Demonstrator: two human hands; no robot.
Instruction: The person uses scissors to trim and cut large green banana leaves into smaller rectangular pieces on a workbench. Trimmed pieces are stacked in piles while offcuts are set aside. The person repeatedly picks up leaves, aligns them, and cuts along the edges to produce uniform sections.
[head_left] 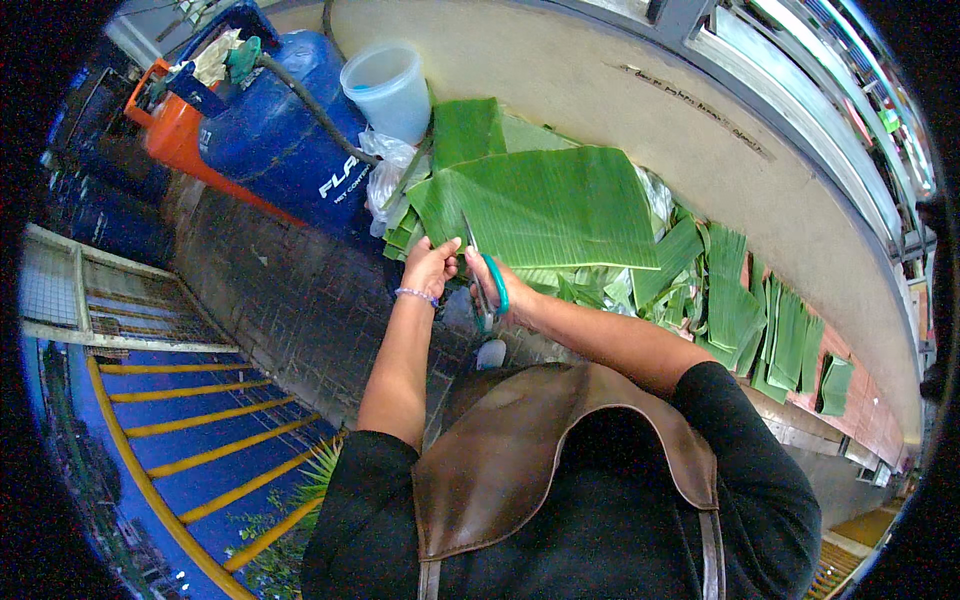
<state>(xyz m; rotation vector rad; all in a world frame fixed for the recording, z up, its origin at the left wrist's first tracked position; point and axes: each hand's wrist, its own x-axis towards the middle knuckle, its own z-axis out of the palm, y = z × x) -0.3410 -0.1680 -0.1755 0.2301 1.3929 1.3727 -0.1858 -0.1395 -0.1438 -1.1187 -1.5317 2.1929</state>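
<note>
A large green banana leaf spreads out in front of me, over other leaves. Its near left edge is pinched between the fingers of my left hand, which wears a beaded bracelet. Close beside it, my right hand grips a pair of scissors with teal handles. The scissor blades point away from me and lie at the leaf's edge, just right of my left fingertips. Whether they are parted there I cannot tell. Smaller leaf pieces show beneath the big leaf on its left side.
At the left stand a blue gas cylinder and an orange one. A translucent bucket and a plastic bag are beside them. Cut leaf pieces line the ledge at right, below a wall. Yellow railings are lower left.
</note>
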